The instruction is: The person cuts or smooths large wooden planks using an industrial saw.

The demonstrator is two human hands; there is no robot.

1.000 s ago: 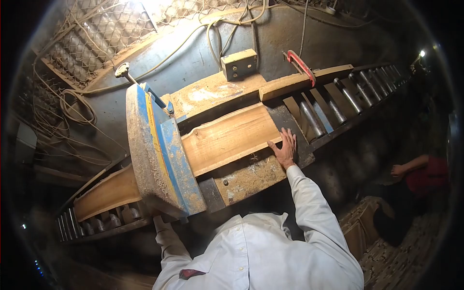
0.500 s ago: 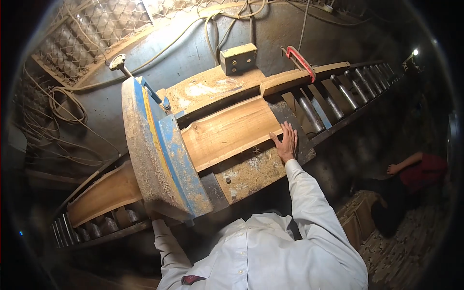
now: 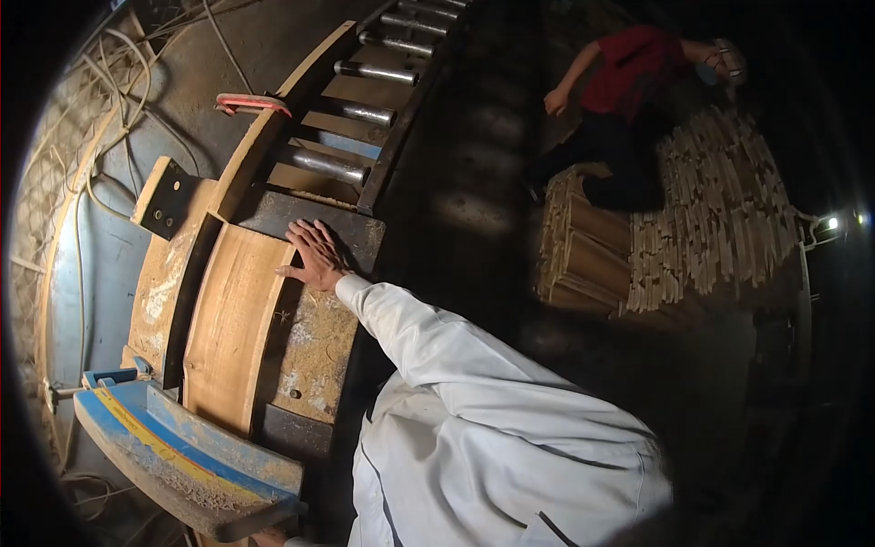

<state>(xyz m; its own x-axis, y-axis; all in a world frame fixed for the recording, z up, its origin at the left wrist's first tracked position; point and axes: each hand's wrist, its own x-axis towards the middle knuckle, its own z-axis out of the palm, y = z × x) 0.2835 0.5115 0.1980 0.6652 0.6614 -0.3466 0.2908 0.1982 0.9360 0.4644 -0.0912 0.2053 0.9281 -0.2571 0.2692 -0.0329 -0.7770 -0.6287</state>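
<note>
1. Currently the right hand (image 3: 314, 255) lies flat and released, fingers spread, gripping nothing. The palm presses on the far end of the wooden plank (image 3: 232, 319), where it meets a dark metal plate (image 3: 351, 228).
2. Left hand (image 3: 266, 538): only a sliver shows at the near edge under the blue guard. I cannot tell whether it is released or clenched.
3. The plank lies lengthwise on the worktop (image 3: 314, 351), running from near to far. Its near end goes under the blue guard (image 3: 173, 447).
4. The blue guard carries a yellow stripe and a heavy sawdust coat. It sits at the near left, across the plank.
5. The worktop strip just right of the plank is covered in sawdust, between the plank and the person's white sleeve (image 3: 428, 337).
6. A second sawdust-covered board (image 3: 159, 292) sits just left of the plank, with a dark gap between the two.
7. A black box (image 3: 169, 205) with small holes stands at the far end of that board.
8. Metal rollers (image 3: 328, 166) run away on the far side of the dark plate, one after another, in a frame.
9. A red clamp (image 3: 251, 102) sits on the wooden rail left of the rollers.
10. Cables (image 3: 100, 173) hang on the wall at the far left.
11. Another person in a red shirt (image 3: 638, 64) is at the far right, well apart from the machine, beside stacked wood strips (image 3: 711, 210).
</note>
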